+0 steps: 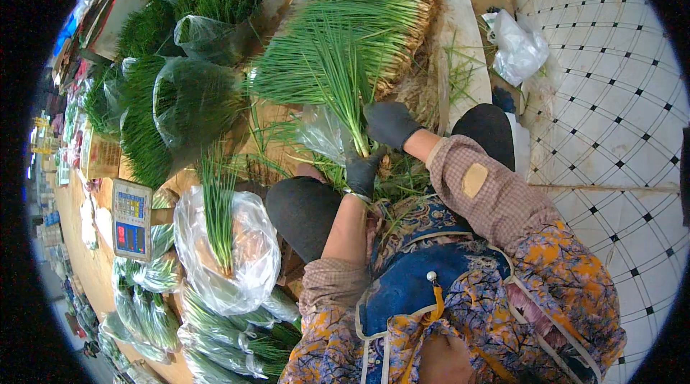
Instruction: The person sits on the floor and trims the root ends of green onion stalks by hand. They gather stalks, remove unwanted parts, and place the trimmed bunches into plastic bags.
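A bunch of green onions [350,101] stands upright before my lap, its pale root ends down in my gloved left hand [362,172]. My gloved right hand [392,125] is at the right side of the same bunch; its fingers are turned away, so its hold cannot be told. Behind the hands lies a large pile of green onions [372,22], roots to the right. A clear plastic bag [323,130] lies just left of the bunch. Further left, a smaller bunch of green onions [218,227] rests on a plastic-covered scale pan [253,254].
The scale's display panel [132,219] stands at the left. Bagged green onions [215,330] lie at the lower left, and bagged leafy greens [188,98] stand at the upper left. A white plastic bag [517,49] lies near the tiled wall [609,93]. Loose leaves surround my knees.
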Available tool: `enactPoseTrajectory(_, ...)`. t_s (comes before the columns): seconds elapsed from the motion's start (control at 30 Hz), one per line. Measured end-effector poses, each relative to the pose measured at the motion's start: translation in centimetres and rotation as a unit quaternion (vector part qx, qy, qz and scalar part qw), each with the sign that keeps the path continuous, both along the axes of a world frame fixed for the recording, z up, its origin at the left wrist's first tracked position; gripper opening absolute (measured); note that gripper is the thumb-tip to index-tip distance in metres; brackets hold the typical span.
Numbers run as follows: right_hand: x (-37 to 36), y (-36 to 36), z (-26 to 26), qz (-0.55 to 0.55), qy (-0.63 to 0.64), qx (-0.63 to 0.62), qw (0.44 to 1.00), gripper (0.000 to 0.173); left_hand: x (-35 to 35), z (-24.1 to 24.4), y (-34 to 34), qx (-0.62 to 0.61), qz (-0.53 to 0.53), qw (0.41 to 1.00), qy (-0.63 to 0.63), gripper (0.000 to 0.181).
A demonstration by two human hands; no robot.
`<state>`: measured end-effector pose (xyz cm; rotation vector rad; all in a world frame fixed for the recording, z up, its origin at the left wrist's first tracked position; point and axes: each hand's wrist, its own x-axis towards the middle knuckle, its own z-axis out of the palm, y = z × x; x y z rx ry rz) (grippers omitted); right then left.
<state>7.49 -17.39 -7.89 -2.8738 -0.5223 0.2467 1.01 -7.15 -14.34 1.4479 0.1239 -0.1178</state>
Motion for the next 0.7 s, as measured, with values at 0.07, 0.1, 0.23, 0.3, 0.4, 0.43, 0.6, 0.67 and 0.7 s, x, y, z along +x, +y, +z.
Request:
enactPoseTrajectory(0.07,0.1,0.1,-0.2,0.009,0.001,-0.027,1.0,0.019,0.1,0.1,0.0,0.055,-0.005,0.998,-0.007,0.033)
enactPoseTrajectory(0.1,0.1,0.5,-0.2,0.018,0.001,-0.039,0.999,0.019,0.1,-1.4,0.7,0.123,-0.042,0.99,-0.057,0.032)
enactPoseTrajectory(0.23,-0.8,0.1,-0.9,0.015,-0.069,0.064,0.995,0.013,0.1,-1.5,0.2,-0.055,-0.044,0.997,0.037,0.031)
enactPoseTrajectory(0.3,-1.0,0.3,-0.5,0.025,-0.04,0.063,0.997,0.012,0.0,0.2,-0.1,-0.241,-0.001,0.961,0.138,0.03)
enactPoseTrajectory(0.4,-2.0,-1.1,-0.4,0.079,0.073,0.317,0.942,0.011,0.0,0.6,0.3,-0.32,-0.009,0.936,0.148,0.027)
enactPoseTrajectory(0.43,-2.6,-1.6,-0.4,0.053,0.122,0.394,0.909,0.01,0.2,0.7,0.3,-0.329,-0.01,0.933,0.143,0.025)
enactPoseTrajectory(0.6,-4.6,-5.2,3.8,-0.127,0.365,0.741,0.549,0.005,0.4,0.0,1.1,-0.323,-0.057,0.927,0.182,0.016)
enactPoseTrajectory(0.67,-4.2,-6.2,5.3,-0.098,0.273,0.785,0.547,0.008,0.3,1.0,0.9,-0.305,-0.027,0.936,0.172,0.016)
enactPoseTrajectory(0.7,-3.8,-6.5,5.7,-0.084,0.221,0.805,0.544,0.009,0.4,1.3,0.7,-0.296,-0.017,0.941,0.166,0.017)
